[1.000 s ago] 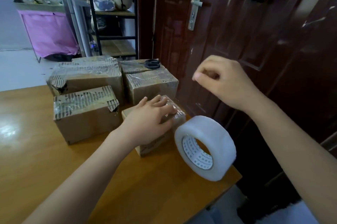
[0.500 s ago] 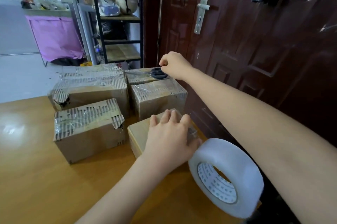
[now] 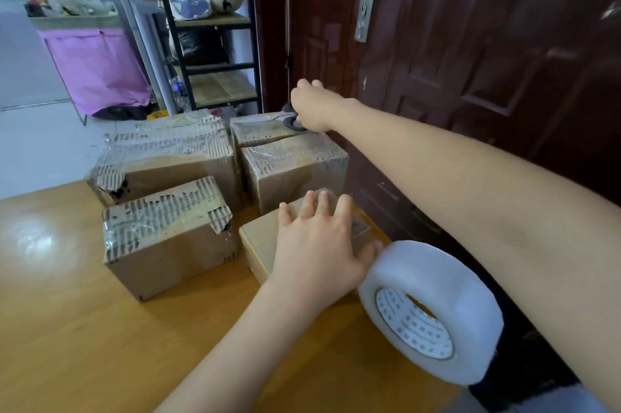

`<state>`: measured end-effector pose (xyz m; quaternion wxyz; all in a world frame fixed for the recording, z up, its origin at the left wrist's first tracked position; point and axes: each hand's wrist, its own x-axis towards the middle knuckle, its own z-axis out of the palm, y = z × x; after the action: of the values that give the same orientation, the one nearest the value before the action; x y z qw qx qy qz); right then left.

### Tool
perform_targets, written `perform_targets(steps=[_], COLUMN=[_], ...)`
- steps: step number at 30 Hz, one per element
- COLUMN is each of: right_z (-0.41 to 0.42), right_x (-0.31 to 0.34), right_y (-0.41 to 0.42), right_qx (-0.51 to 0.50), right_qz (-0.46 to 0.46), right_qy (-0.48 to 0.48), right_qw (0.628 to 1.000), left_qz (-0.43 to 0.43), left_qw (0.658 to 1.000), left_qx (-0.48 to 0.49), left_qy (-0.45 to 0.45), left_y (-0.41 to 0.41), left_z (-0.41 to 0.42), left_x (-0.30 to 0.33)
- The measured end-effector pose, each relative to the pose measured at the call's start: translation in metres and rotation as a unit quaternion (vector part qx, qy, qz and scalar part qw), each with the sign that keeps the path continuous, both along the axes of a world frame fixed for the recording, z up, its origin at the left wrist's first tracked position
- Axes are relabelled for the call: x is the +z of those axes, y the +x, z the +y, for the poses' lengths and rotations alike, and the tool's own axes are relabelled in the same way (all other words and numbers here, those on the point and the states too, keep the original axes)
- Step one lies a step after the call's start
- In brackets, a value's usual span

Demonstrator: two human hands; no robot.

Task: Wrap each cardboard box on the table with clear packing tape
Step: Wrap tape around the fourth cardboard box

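My left hand (image 3: pixel 317 246) lies flat, fingers spread, on the small cardboard box (image 3: pixel 265 241) at lower centre, pinning it beside the tape roll (image 3: pixel 433 315). Right hand (image 3: pixel 311 106), at upper centre, seems curled around the scissors (image 3: pixel 289 118) on the far box (image 3: pixel 258 128), probably to cut tape.

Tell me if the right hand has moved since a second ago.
Yes. The right hand went from above the tape roll forward to the scissors on the far box.
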<state>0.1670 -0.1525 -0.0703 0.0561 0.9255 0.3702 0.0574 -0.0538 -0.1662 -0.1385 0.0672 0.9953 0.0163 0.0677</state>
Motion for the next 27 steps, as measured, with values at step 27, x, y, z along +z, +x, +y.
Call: perform_targets(steps=[27], right_z=[-0.237], right_x=[0.003], right_y=[-0.053], right_qx=[-0.121], right_qz=[0.595], right_qy=[-0.021], right_qw=[0.794], left_qz=[0.01], left_qw=[0.999], left_qx=[0.015], left_qy=[0.049], left_y=[-0.003], left_z=[-0.002], left_x=[0.0])
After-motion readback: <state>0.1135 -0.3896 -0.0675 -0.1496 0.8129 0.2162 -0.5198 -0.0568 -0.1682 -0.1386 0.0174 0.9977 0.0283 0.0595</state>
